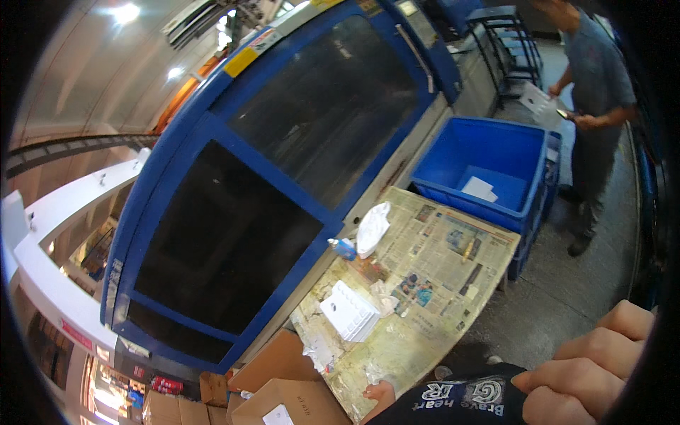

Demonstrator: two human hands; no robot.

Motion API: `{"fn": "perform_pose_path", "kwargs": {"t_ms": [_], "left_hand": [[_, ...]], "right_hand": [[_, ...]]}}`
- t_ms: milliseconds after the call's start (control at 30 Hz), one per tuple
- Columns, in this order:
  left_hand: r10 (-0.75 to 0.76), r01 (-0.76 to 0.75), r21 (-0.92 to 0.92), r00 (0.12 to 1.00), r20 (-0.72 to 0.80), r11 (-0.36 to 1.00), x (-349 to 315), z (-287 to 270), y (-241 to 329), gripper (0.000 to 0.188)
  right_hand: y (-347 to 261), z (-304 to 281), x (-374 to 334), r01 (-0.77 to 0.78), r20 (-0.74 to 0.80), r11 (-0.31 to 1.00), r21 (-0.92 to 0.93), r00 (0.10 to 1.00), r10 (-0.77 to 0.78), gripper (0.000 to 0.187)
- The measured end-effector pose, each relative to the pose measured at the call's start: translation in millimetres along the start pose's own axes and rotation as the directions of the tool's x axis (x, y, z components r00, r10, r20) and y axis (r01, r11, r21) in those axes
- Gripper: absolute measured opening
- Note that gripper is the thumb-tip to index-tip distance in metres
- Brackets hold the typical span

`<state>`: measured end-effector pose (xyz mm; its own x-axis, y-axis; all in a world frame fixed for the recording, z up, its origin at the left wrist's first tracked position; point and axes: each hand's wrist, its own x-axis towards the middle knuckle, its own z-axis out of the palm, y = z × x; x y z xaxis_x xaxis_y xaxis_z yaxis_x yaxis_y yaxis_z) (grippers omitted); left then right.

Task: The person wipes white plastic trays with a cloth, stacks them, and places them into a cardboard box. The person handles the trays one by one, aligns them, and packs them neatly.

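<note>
Some of the right hand (pixel 591 365) is cropped.

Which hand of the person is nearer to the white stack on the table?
Left. The left hand is by the edge of the table, below the white stack in the picture; the right hand is farther away, at the lower right, beyond the table.
</note>
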<state>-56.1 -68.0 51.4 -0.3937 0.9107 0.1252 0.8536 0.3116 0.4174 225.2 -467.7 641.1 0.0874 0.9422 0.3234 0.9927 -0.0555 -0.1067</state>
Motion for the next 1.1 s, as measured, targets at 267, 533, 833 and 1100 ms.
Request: {"fn": "perform_pose_path", "kwargs": {"t_ms": [267,533,833,1100], "left_hand": [[-0.073,0.067,0.039,0.980,0.183,0.997,5.6,-12.2,4.2,0.042],[-0.272,0.269,0.042,0.938,0.216,0.962,30.6,-14.1,19.6,0.045],[-0.049,-0.687,0.591,0.635,0.771,0.423,79.9,-70.5,42.3,0.042],[0.154,-0.574,0.434,0.707,0.690,0.694,105.6,-103.2,51.2,0.041]], "right_hand": [[-21.1,9.3,-18.5,-0.165,0.167,0.984,0.073,0.974,0.151,0.019],[-27.9,3.7,-26.0,-0.280,0.263,0.957,0.079,0.931,0.251,0.021],[-40.4,-13.3,-41.8,-0.416,0.349,0.909,-0.015,0.850,0.394,0.024],[-65.6,-21.4,-78.9,-0.586,0.481,0.809,-0.044,0.697,0.531,0.030]]}}
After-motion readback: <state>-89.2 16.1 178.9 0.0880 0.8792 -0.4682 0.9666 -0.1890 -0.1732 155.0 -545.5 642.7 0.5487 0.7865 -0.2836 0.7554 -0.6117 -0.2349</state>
